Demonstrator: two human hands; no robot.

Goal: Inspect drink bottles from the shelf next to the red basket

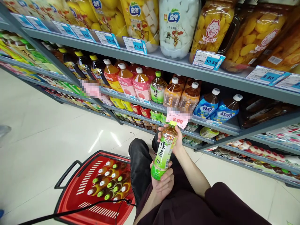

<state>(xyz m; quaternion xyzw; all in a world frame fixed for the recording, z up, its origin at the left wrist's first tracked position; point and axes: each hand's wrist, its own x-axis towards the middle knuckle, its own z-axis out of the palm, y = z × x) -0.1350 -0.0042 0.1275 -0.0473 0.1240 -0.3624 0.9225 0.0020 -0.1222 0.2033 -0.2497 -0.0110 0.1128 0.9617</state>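
Holding a green tea bottle (pixel 164 153) between both hands, the person crouches in front of a store shelf (pixel 178 70). The left hand (pixel 164 184) cups the base of the bottle from below, its grip closed around the green lower end. The right hand (pixel 173 137) wraps the neck and cap end, grip closed on the bottle, with the fingertips showing on the left side of the neck. The bottle is tilted, cap end up and away from the person, and is held in the air above the dark trousers (pixel 140 162), clear of the shelf.

To the left, on the pale floor (pixel 35 125), stands a red shopping basket (pixel 77 193). It holds bottles laid in rows with green, yellow and white caps. A black handle (pixel 67 175) stands out at its left rim.

Beyond the hands, the middle shelf carries upright drink bottles: orange and pink ones, a green tea bottle of the same label (pixel 158 89), brown tea bottles and blue-labelled ones. A pink price tag (pixel 179 117) hangs at the shelf edge just above the held bottle. The top shelf carries large jars of yellow fruit and a white-filled jar (pixel 178 28).
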